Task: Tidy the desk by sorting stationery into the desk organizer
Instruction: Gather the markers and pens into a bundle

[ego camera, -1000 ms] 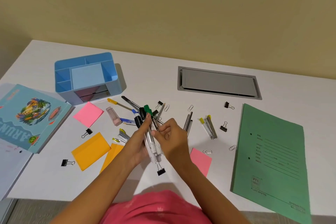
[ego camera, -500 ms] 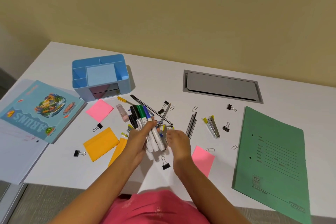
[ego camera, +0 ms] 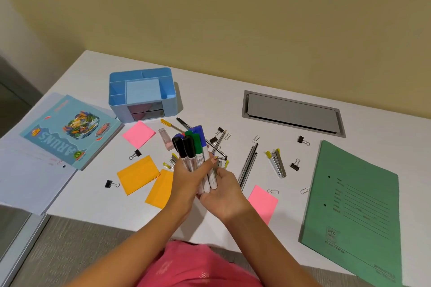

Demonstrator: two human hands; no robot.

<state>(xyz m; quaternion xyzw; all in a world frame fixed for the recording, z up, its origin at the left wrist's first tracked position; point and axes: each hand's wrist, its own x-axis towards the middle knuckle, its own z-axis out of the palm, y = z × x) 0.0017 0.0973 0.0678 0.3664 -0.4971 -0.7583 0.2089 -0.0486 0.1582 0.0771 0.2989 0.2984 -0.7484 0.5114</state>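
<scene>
gathering step: the left hand [ego camera: 186, 177] grips a bunch of markers [ego camera: 194, 147] upright over the middle of the desk [ego camera: 210, 105], the right hand [ego camera: 222, 193] spread under their ends, so next they likely need carrying far-left into the blue organizer [ego camera: 119, 109].

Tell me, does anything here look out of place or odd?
Nothing damaged or spilled. But pens, binder clips and paper clips lie strewn at all angles across the desk, outside the blue organizer; the left hand grips a bundle of markers.
</scene>
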